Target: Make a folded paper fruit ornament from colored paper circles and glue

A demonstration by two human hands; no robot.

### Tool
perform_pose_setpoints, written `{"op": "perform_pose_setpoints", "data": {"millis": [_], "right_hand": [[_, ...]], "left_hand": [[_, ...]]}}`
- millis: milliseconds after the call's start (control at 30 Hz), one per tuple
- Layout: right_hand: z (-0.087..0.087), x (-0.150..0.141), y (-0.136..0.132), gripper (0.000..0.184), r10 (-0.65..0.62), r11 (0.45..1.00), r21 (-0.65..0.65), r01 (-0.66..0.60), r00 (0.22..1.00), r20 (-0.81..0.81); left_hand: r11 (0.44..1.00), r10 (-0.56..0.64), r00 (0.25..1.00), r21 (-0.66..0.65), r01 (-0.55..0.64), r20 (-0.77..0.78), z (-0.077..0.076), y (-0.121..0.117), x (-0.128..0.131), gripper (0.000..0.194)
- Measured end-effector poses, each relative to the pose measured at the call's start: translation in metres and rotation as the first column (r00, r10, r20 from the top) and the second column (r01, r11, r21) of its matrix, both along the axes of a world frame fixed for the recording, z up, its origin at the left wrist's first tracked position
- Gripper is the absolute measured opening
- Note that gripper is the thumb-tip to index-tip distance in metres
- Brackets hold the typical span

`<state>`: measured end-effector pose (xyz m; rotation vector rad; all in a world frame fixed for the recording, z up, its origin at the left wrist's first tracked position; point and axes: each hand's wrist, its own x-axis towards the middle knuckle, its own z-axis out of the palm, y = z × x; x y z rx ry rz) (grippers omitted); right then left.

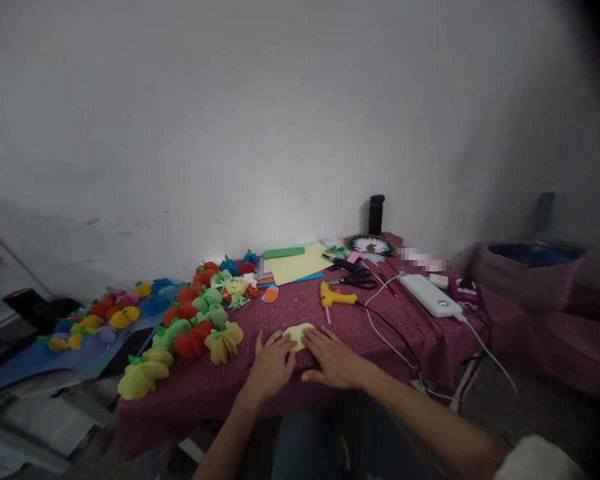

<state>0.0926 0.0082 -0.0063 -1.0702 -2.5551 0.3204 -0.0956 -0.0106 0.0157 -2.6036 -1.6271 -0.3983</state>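
A small pale yellow piece (299, 336), rounded in outline, lies on the table near its front edge. My left hand (273, 363) rests with its fingers laid over the piece's left side. From the right, my right hand (334, 358) lies flat on the other side, fingers stretched out and thumb apart. Whether the piece is paper, foam or felt I cannot tell. Just beyond my right hand, a yellow hot glue gun (337, 295) rests on its side with a glue stick (329, 315) beside its nozzle.
Colourful pumpkin-like crafts (185, 327) crowd the left. Coloured sheets (300, 262), scissors (357, 280) and a utility knife (343, 263) lie behind the glue gun. A white power bank (430, 295) with cables sits at right. A black bottle (375, 215) stands by the wall.
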Motion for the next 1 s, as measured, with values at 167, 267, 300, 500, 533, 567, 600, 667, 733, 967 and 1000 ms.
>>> {"op": "perform_pose_setpoints", "data": {"millis": [167, 267, 300, 500, 533, 567, 600, 667, 733, 967, 1000], "right_hand": [[-0.017, 0.001, 0.000, 0.091, -0.002, 1.000, 0.006, 0.001, 0.996, 0.084], [-0.021, 0.000, 0.002, 0.092, -0.009, 1.000, 0.026, 0.007, 0.997, 0.077], [-0.022, 0.000, 0.002, 0.092, -0.016, 0.999, 0.030, 0.014, 0.997, 0.070], [-0.024, 0.000, -0.003, 0.091, -0.090, 0.996, 0.035, 0.088, 0.993, 0.077], [-0.022, 0.000, -0.005, 0.090, -0.088, 0.996, 0.029, 0.085, 0.992, 0.087], [-0.018, 0.000, -0.007, 0.088, -0.084, 0.996, 0.023, 0.082, 0.992, 0.093], [-0.014, 0.000, -0.010, 0.086, -0.083, 0.996, 0.019, 0.082, 0.992, 0.093], [-0.004, 0.003, -0.017, 0.078, -0.081, 0.997, 0.025, 0.079, 0.994, 0.072], [0.007, 0.008, -0.023, 0.066, -0.065, 0.997, 0.055, 0.063, 0.997, 0.037], [0.032, 0.056, 0.022, 0.045, -0.245, 0.939, 0.240, 0.247, 0.969, -0.040], [0.032, 0.063, 0.036, 0.049, -0.267, 0.935, 0.237, 0.262, 0.964, -0.011]], "left_hand": [[0.995, 0.050, 0.998, 0.084, -0.048, -0.025, -0.001, 0.015, 0.020, 0.041], [0.996, 0.063, 0.996, 0.059, -0.060, -0.059, -0.018, 0.019, 0.026, 0.042], [0.996, 0.072, 0.995, 0.053, -0.068, -0.070, -0.025, 0.020, 0.026, 0.043], [0.993, 0.114, 0.986, 0.026, -0.112, -0.124, -0.047, 0.024, 0.018, 0.048], [0.993, 0.117, 0.984, 0.019, -0.116, -0.132, -0.048, 0.025, 0.017, 0.049], [0.993, 0.120, 0.983, 0.016, -0.119, -0.139, -0.047, 0.026, 0.017, 0.049], [0.992, 0.122, 0.982, 0.016, -0.121, -0.145, -0.046, 0.026, 0.017, 0.049], [0.992, 0.128, 0.980, 0.032, -0.125, -0.150, -0.041, 0.026, 0.019, 0.049], [0.990, 0.129, 0.982, 0.070, -0.120, -0.140, -0.035, 0.025, 0.020, 0.048], [0.994, -0.040, 0.993, 0.094, 0.050, -0.107, -0.036, 0.028, 0.021, 0.033], [0.996, -0.020, 0.996, 0.086, 0.027, -0.090, -0.040, 0.030, 0.022, 0.029]]}}
